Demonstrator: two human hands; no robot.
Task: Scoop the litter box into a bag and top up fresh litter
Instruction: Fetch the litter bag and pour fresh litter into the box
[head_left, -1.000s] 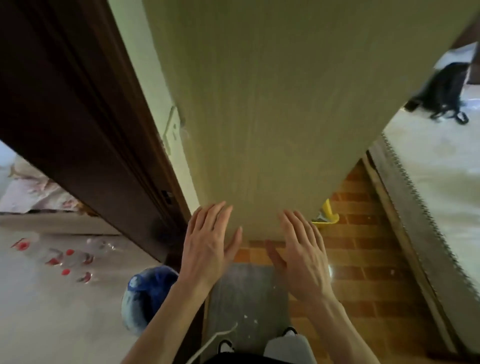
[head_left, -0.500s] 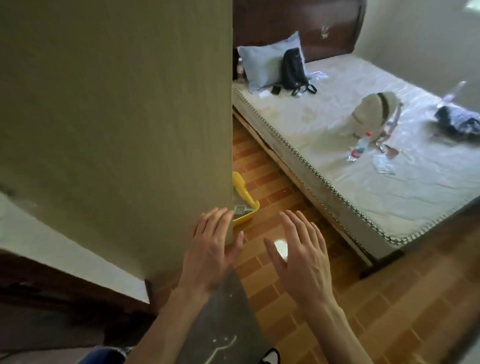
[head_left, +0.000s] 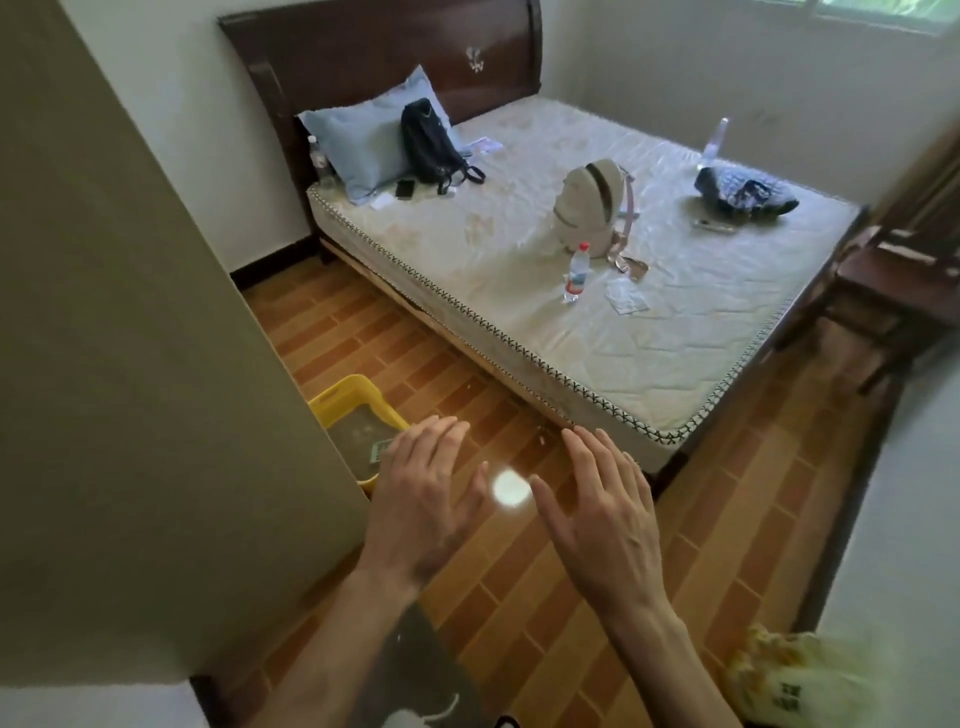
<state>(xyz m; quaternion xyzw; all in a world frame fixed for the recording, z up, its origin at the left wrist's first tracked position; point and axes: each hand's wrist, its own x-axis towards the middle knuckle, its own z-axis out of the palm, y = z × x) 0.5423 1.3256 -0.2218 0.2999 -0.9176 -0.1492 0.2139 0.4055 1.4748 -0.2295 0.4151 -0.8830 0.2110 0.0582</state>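
A yellow litter box (head_left: 347, 402) stands on the wood-pattern floor, partly hidden behind the edge of an olive door (head_left: 130, 364); grey litter and a small label show inside it. My left hand (head_left: 423, 499) hovers flat just in front of the box, fingers straight, holding nothing. My right hand (head_left: 605, 512) is held out beside it over the floor, fingers spread and empty. A yellow-white printed bag (head_left: 800, 680) lies blurred on the floor at the bottom right.
A bed (head_left: 675, 332) with a bare mattress fills the right half of the room, carrying a black bag, a beige backpack (head_left: 595, 205), a water bottle (head_left: 576, 270) and a dark cloth. A wooden chair (head_left: 893, 280) stands at the far right.
The view has swung past the door into the bedroom. The litter box, the whole bed and the bag at the bottom right have come into sight. Both hands stay outstretched and empty.
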